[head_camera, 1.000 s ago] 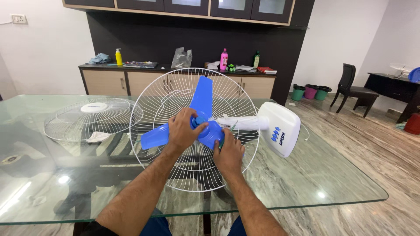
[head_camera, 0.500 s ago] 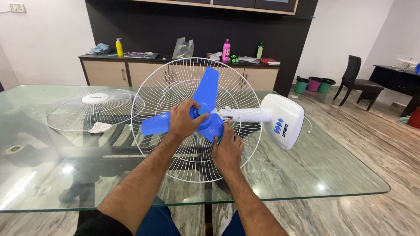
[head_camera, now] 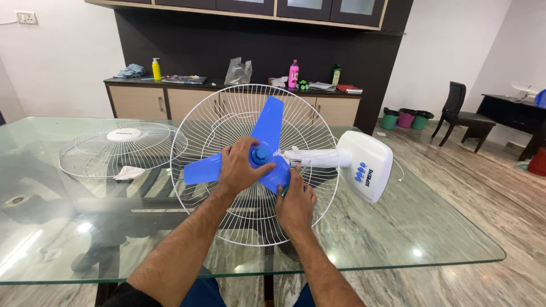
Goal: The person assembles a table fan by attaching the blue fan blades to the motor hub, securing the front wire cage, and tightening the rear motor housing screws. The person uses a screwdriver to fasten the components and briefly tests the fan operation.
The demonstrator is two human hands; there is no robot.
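Blue fan blade (head_camera: 263, 153) stands upright inside the white rear guard (head_camera: 254, 165), on the glass surface (head_camera: 398, 227), seen from the head camera. The left hand (head_camera: 239, 166) has its grip closed around the blade's hub, just beside the blue centre cap (head_camera: 260, 154). The right hand (head_camera: 295, 200) presses the lower blade, grip closed on a thin green tool (head_camera: 294, 179). The fan's white base (head_camera: 367, 165) lies to the right; the detached front guard (head_camera: 122, 149) lies flat on the left.

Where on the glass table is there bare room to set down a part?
Bare glass lies on the table right of the white rear guard, before the fan base; also at the near left corner. Crowded: the far left, with the detached front guard and cloth.
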